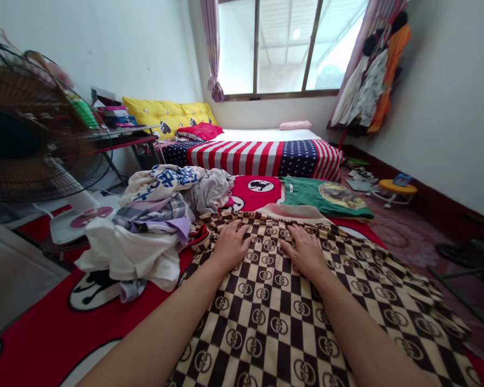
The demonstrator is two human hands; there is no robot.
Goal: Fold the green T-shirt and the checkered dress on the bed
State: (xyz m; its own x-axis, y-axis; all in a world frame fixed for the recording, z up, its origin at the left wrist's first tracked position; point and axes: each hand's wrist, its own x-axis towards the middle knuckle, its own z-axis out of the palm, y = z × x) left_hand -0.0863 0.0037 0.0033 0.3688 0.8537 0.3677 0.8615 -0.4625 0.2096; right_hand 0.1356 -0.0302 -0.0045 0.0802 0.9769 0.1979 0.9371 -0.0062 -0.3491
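Note:
A brown and tan checkered garment (266,301) with round emblems lies spread out in front of me. My left hand (230,246) rests flat on its upper left part, fingers stretched forward. Toward the upper middle, my right hand (304,250) also lies flat on the cloth with its fingers apart. Neither hand grips the fabric. Just beyond the garment's far edge is a folded green shirt (318,196) with a printed picture. To the left sits a heap of loose clothes, with a white garment (133,255) in front and a grey one (212,191) behind.
Everything lies on a red cover (32,317) with white oval patterns. A standing fan (28,123) is at the left. Behind is a bed with a striped, starred sheet (242,156). A yellow stool (399,187) stands at the right, below hanging clothes (367,86).

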